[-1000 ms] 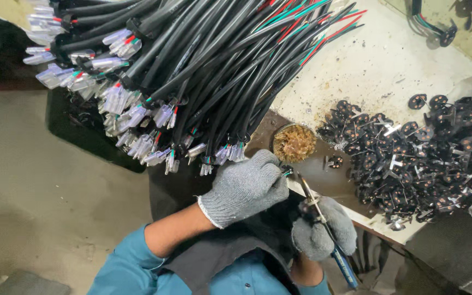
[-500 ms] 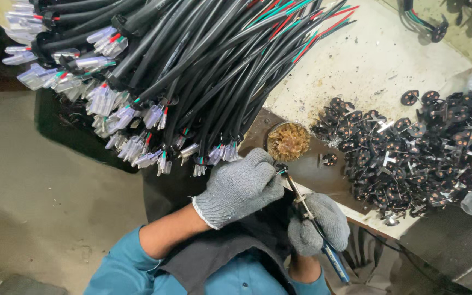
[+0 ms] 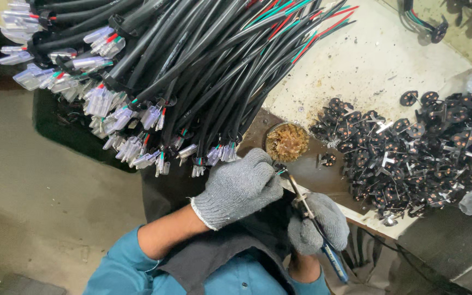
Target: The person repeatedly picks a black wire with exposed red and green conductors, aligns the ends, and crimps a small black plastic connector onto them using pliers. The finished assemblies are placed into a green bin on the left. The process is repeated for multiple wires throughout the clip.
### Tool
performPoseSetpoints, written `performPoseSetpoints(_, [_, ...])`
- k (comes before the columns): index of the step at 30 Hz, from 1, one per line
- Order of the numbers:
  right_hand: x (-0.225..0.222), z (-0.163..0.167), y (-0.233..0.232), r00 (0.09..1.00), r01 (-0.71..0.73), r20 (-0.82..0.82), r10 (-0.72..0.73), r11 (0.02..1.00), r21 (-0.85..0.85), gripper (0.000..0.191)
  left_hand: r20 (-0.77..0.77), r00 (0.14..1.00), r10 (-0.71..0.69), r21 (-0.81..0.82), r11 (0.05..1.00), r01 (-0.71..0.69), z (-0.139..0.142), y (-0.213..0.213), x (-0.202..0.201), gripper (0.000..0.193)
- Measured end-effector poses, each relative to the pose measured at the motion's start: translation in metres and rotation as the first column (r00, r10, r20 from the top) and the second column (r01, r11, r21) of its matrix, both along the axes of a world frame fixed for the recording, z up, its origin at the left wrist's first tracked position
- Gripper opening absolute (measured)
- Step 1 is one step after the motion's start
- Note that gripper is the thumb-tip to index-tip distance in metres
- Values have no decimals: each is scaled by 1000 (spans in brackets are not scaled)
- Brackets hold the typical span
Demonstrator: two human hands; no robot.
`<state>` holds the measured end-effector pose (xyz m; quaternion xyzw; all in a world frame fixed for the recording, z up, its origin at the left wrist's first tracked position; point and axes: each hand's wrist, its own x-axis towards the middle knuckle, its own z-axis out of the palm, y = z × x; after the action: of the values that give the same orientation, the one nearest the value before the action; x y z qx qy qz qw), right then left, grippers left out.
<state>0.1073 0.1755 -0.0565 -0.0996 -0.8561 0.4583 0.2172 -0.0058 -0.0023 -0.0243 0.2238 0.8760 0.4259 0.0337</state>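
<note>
While left hand (image 3: 239, 188) pinches a limp wire end (image 3: 281, 171) at the bench edge, right hand (image 3: 318, 224) clamps the iron (image 3: 315, 229) — light, handle-held.

A left hand (image 3: 240, 188) in a grey knit glove pinches a small black part at its fingertips, with thin coloured wires showing there. Just beside it, the gloved right hand (image 3: 319, 223) grips a soldering iron (image 3: 315, 224) with a blue handle, its tip meeting the part. A round tin (image 3: 287, 142) of brownish stuff sits near the fingers. A big bundle of black cables (image 3: 192, 71) with clear plugs lies across the bench (image 3: 372, 60). A heap of small black parts (image 3: 411, 147) lies to the right.
</note>
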Motion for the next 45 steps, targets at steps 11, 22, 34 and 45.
performPoseSetpoints(11, [-12,6,0,994,-38,-108,-3,924,-381,36,9,1000,17,-4,1000,-17,1,2,0,22])
performPoseSetpoints(22, [-28,5,19,998,34,-4,-70,539,-842,43,-3,999,38,15,999,-38,14,-3,-4,19])
performPoseSetpoints(34, [-17,0,-16,993,77,-82,-90,985,-154,54,-8,997,71,25,997,-71,15,-8,2,18])
performPoseSetpoints(45, [19,3,-5,952,149,-81,-296,677,-721,61,-76,994,83,-3,997,-83,9,-4,4,18])
